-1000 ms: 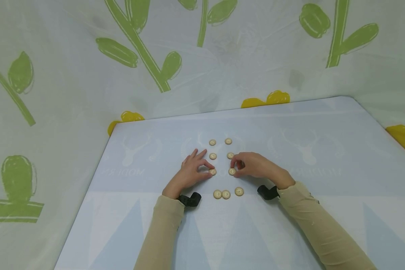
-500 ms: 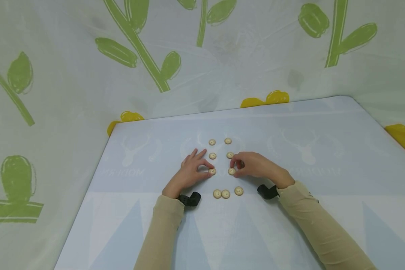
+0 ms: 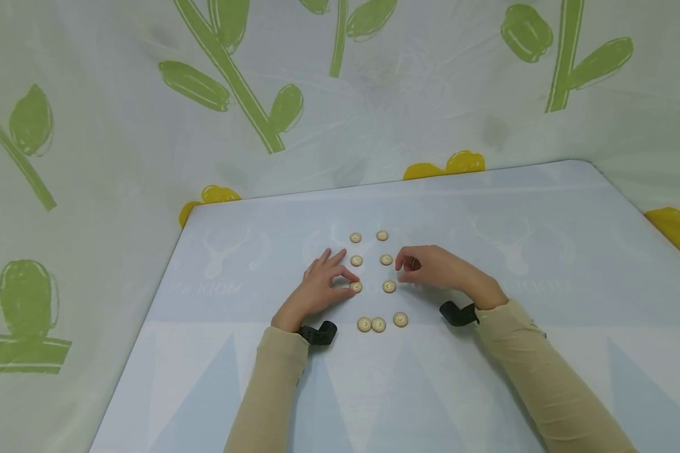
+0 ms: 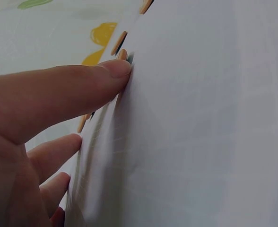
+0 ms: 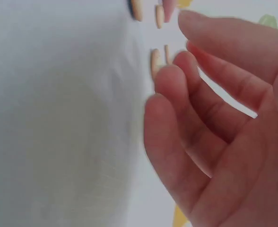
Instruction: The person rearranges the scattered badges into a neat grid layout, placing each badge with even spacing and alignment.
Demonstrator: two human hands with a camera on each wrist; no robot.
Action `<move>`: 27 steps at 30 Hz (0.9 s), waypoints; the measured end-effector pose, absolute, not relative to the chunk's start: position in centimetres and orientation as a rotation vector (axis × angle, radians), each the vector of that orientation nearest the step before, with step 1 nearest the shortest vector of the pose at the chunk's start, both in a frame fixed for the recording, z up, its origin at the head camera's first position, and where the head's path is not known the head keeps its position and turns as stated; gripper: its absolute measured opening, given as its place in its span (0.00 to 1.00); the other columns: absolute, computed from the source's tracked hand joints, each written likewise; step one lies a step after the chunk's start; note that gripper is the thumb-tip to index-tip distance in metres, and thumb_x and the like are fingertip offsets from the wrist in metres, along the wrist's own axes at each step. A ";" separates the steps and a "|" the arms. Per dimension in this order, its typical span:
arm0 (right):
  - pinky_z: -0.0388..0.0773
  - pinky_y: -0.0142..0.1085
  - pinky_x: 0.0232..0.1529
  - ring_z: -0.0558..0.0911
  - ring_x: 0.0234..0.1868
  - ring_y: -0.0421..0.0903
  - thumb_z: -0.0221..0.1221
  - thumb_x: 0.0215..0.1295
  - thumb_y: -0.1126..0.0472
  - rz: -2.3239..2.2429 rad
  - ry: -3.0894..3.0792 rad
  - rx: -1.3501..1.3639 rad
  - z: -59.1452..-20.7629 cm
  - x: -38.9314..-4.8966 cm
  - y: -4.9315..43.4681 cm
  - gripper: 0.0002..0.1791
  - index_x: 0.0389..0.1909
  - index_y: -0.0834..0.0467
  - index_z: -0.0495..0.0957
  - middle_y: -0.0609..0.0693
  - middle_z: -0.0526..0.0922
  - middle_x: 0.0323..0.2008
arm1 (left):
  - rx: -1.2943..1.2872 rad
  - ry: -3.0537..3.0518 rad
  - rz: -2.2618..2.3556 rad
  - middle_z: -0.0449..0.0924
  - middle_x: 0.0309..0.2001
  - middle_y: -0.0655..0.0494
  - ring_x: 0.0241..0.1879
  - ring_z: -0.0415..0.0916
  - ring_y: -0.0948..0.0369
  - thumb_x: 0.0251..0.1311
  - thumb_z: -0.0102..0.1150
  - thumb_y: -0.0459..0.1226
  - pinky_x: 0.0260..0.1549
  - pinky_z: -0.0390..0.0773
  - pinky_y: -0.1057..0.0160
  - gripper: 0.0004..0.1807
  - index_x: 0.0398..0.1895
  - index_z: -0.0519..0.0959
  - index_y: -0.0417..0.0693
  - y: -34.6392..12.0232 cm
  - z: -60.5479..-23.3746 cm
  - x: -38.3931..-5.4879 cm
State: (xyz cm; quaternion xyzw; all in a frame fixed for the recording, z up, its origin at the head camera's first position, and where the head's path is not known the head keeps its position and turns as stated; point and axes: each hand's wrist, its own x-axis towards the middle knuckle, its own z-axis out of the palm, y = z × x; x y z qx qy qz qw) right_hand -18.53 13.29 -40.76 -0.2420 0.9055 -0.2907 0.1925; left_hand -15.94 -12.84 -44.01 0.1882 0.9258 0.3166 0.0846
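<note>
Pinched between your left thumb and forefinger is the near-left button [image 3: 356, 287], down at the surface of the table [image 3: 436, 402], with the other fingers of your left hand [image 3: 317, 287] spread out past it. Your right hand [image 3: 439, 269] holds nothing: its fingers curve loosely, the thumb stands apart from them, and the near-right button [image 3: 389, 287] lies just beside it, untouched.

These two make the closest row of a small layout. Beyond them sit the mid-left button [image 3: 356, 260] and mid-right button [image 3: 386, 259], then the far-left button [image 3: 355, 237] and far-right button [image 3: 382, 235], so you have two rough columns. Nearer to you lie three more: two side by side, touching or nearly so, and a lone button [image 3: 400, 319] to their right.

You seem to be settling the third row, its right half looking done. Next, I'd judge, your left pinch should loosen straight off so the button isn't dragged; your right hand is free to reach for one of the three.
</note>
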 end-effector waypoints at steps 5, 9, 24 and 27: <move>0.69 0.36 0.33 0.72 0.31 0.43 0.61 0.55 0.54 -0.737 2.464 -0.716 -40.0 -18.2 13.4 0.06 0.32 0.47 0.75 0.43 0.76 0.27 | 0.562 2.764 0.938 0.50 0.68 0.58 0.68 0.33 0.56 0.51 0.61 0.47 0.61 0.34 0.50 0.06 0.33 0.79 0.64 -12.9 -44.0 -15.9; 0.69 0.35 0.35 0.72 0.31 0.41 0.61 0.54 0.51 -0.655 2.391 -0.772 -40.0 -17.7 13.2 0.08 0.33 0.47 0.76 0.41 0.76 0.28 | 0.554 2.765 0.932 0.50 0.68 0.58 0.68 0.33 0.56 0.51 0.61 0.47 0.61 0.34 0.50 0.07 0.34 0.79 0.64 -12.8 -43.9 -15.9; 0.66 0.34 0.30 0.70 0.27 0.40 0.66 0.47 0.54 -0.501 2.350 -0.869 -39.4 -16.0 11.9 0.11 0.30 0.48 0.75 0.43 0.72 0.23 | 0.566 2.770 0.934 0.50 0.68 0.57 0.68 0.33 0.55 0.50 0.61 0.46 0.61 0.34 0.50 0.08 0.35 0.79 0.62 -12.7 -43.7 -15.9; 0.66 0.33 0.30 0.70 0.26 0.39 0.66 0.47 0.56 -0.482 2.336 -0.899 -39.4 -15.8 11.6 0.11 0.30 0.48 0.74 0.43 0.71 0.22 | 0.554 2.764 0.937 0.50 0.68 0.57 0.68 0.33 0.55 0.50 0.62 0.46 0.61 0.34 0.50 0.08 0.35 0.79 0.62 -12.7 -43.7 -15.8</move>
